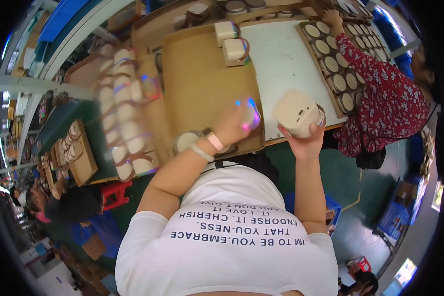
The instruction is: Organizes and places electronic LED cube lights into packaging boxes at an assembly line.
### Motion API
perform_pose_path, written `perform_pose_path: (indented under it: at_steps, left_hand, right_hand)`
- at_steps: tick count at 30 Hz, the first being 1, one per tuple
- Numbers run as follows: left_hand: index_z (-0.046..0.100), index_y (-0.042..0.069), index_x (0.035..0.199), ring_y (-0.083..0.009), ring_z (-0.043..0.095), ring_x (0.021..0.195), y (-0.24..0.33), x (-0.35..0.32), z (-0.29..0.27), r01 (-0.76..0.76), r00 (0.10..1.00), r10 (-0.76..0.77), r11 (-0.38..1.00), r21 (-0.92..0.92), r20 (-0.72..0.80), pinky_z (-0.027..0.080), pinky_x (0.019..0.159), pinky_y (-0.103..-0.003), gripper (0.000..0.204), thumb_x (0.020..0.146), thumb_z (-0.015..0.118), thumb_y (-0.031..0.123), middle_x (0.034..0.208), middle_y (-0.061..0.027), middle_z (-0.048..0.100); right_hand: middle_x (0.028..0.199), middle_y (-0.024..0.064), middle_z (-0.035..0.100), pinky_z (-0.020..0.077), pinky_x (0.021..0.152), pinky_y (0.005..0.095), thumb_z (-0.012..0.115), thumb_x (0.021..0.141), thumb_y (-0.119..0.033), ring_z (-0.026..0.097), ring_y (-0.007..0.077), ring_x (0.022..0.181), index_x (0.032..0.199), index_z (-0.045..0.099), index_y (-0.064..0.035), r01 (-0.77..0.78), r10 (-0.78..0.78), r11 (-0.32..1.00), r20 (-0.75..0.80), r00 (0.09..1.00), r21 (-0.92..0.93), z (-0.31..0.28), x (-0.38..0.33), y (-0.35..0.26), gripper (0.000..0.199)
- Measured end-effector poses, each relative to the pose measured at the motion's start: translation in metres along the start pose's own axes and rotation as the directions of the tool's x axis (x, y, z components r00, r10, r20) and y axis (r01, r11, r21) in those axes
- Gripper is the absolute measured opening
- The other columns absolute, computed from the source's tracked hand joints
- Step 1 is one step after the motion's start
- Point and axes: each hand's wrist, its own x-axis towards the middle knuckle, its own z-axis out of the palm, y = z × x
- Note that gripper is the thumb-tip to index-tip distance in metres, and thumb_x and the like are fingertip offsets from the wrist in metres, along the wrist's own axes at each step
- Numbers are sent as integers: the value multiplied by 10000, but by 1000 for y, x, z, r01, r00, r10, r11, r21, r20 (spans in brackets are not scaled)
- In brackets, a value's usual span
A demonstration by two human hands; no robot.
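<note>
My right hand (306,143) is closed around the lower part of a cream box-shaped speaker (296,112), holding it above the white tabletop by the near edge. A dark port and small marks show on its upward side, and a strap end is at its right. My left hand (230,127), smeared by motion, is over the right edge of the brown cardboard tray (197,74). At its fingers a lit device (252,116) glows blue and pink; its shape is blurred. Two cream speakers (236,51) with brown straps stand at the tray's far right corner.
Rows of cream speakers (128,108) fill a box on the left. A round-faced piece (187,140) lies by my left wrist. On the right, a person in a red floral top (380,98) reaches over a tray of round-faced pieces (338,81). A red stool (116,195) stands lower left.
</note>
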Motion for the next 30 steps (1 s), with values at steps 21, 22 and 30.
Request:
perform_pose_path:
  at_steps: [21, 22, 30]
  left_hand:
    - [458, 238, 1281, -379, 421, 1138, -137, -84, -49, 272, 940, -249, 960, 72, -233, 422, 895, -519, 822, 531, 792, 203, 1288, -83, 457]
    - [458, 244, 1278, -388, 413, 1139, -140, -85, -47, 263, 937, -244, 964, 45, -249, 427, 889, -515, 829, 523, 797, 203, 1293, -78, 452]
    - [502, 176, 1224, -345, 436, 1135, -140, -91, -54, 216, 964, -208, 976, 34, -165, 377, 944, -445, 765, 514, 786, 176, 1260, -40, 489]
  right_hand:
    - [1282, 211, 363, 245, 1040, 463, 730, 472, -84, 342, 391, 1215, 1376, 320, -55, 537, 425, -645, 328, 843, -543, -15, 21, 97, 994]
    - [1282, 211, 363, 245, 1040, 463, 730, 472, -84, 342, 391, 1215, 1376, 320, -55, 557, 442, -639, 339, 830, -531, -15, 21, 97, 994]
    - [1276, 234, 365, 285, 1030, 441, 729, 461, -67, 352, 404, 1199, 1381, 298, -50, 503, 416, -664, 286, 863, -553, -8, 18, 104, 1016]
